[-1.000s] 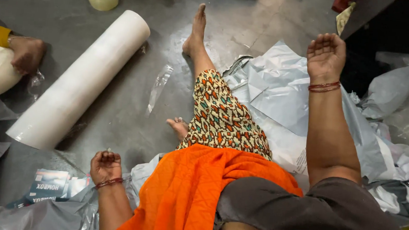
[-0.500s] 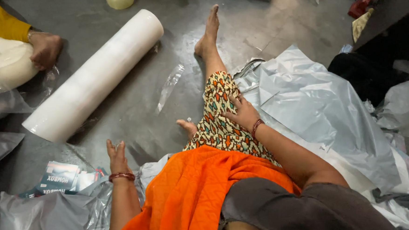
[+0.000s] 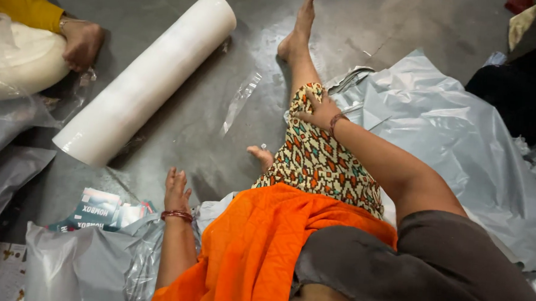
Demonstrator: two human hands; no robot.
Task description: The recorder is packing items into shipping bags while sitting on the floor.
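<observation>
I sit on a grey floor with one leg stretched out in patterned trousers (image 3: 316,162) and an orange cloth (image 3: 250,247) over my lap. My left hand (image 3: 176,190) lies flat on the floor, fingers apart, holding nothing, beside small printed packets (image 3: 97,210). My right hand (image 3: 319,109) rests open on my patterned shin, empty. A big roll of white film (image 3: 149,77) lies diagonally on the floor to the left of my leg.
Grey plastic mailer bags (image 3: 458,142) are heaped at right, more grey bags (image 3: 72,262) at lower left. Another person's hand (image 3: 81,42) in a yellow sleeve presses a cream bundle (image 3: 22,64) at upper left. A clear plastic scrap (image 3: 240,100) lies mid-floor.
My right hand came down from the raised position at upper right onto my shin. My left hand went from a fist to flat on the floor. The view shifted slightly.
</observation>
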